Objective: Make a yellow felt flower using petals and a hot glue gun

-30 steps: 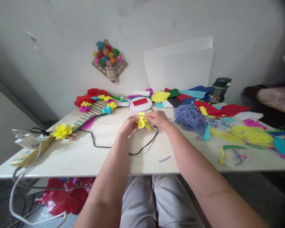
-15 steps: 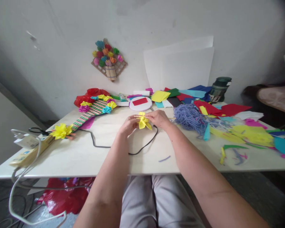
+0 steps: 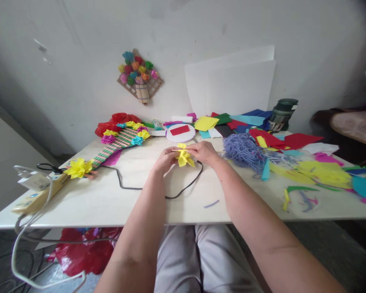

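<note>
A small yellow paper flower (image 3: 184,156) on a thin wooden stick is pinched between both hands above the middle of the white table (image 3: 116,199). My left hand (image 3: 165,159) grips it from the left, my right hand (image 3: 205,152) from the right. A black cable (image 3: 131,187) loops on the table just below the hands. A tangle of purple-blue yarn (image 3: 243,150) lies right beside my right hand.
A woven striped panel with paper flowers (image 3: 112,144) lies at left, a power strip with plugs (image 3: 36,187) on the left edge. Coloured paper sheets and scraps (image 3: 317,169) cover the right side. A round white plate with a red piece (image 3: 180,132) and a dark jar (image 3: 282,115) stand behind.
</note>
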`<state>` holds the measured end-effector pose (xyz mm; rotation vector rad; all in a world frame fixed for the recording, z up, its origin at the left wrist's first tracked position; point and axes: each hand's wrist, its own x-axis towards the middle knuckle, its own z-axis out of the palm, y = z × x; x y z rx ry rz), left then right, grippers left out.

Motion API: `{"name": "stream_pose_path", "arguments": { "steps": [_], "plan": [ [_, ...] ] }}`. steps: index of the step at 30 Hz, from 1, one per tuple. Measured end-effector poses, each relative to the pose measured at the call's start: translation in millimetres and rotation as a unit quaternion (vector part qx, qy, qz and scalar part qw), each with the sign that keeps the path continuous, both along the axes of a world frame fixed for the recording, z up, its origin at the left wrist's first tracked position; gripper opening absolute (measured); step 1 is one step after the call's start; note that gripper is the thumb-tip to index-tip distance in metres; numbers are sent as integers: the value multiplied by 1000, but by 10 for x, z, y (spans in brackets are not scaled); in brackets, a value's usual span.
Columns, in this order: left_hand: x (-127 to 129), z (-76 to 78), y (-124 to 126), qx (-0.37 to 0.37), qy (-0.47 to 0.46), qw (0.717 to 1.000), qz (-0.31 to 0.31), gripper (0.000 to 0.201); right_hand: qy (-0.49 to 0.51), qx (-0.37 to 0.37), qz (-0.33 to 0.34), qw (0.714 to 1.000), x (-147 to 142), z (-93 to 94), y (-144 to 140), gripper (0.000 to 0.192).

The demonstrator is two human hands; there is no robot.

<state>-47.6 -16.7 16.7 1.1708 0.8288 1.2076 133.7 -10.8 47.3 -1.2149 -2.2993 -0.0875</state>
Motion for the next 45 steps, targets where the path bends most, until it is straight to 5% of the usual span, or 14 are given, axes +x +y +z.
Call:
{"name": "stream_pose_path", "arguments": {
  "steps": [22, 27, 31, 36, 45],
  "plan": [
    [-4, -56, 41, 21, 66, 997, 37, 41, -6, -28, 11, 1000, 8, -46, 63, 27],
    [-28, -82, 74, 43, 61, 994, 78, 43, 25, 86, 41, 995, 14, -91, 89, 27],
    [-57, -73, 102, 64, 44, 986, 150, 46, 79, 164, -23, 983, 12, -100, 66, 28],
    [-87, -57, 140, 83, 21, 969, 233, 47, 51, 58, -120, 990, -25, -121, 21, 32],
    [-84, -61, 163, 98, 2, 960, 264, 44, -131, -97, -87, 983, -244, -224, -18, 43]
  ]
}}
